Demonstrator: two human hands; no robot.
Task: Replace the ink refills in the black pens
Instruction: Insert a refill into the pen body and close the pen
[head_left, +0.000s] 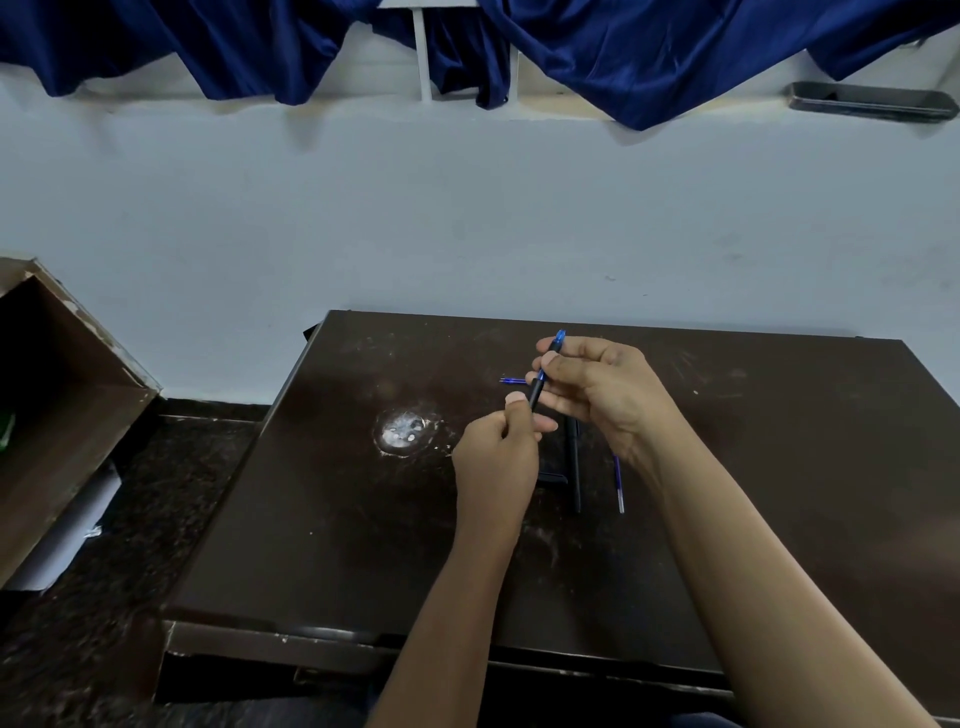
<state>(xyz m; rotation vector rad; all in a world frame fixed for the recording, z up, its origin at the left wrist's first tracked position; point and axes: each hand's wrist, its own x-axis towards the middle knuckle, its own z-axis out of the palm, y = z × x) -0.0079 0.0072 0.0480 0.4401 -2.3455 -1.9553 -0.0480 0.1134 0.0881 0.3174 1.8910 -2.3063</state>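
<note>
Both forearms reach in over the dark brown counter and meet just above its middle. The left hand comes up from below with the wrist straight, its grip pinching the lower end of a black pen between the raised thumb and the curled forefinger. The pen tilts up and to the right. The right hand arrives from the right side, palm turned toward the left, its fingers curled and its grip pinching the blue refill that sticks out of the pen's upper end. The blue tip shows just above the fingers.

On the counter beneath the hands lies a second black pen, pointing roughly toward the person. Just to its right lies a loose refill, almost parallel to it and apart from it. Another short blue piece pokes out to the left behind the right hand's fingers. A white scuffed patch marks the counter to the left of the left hand. Blue curtains hang along the wall above.
</note>
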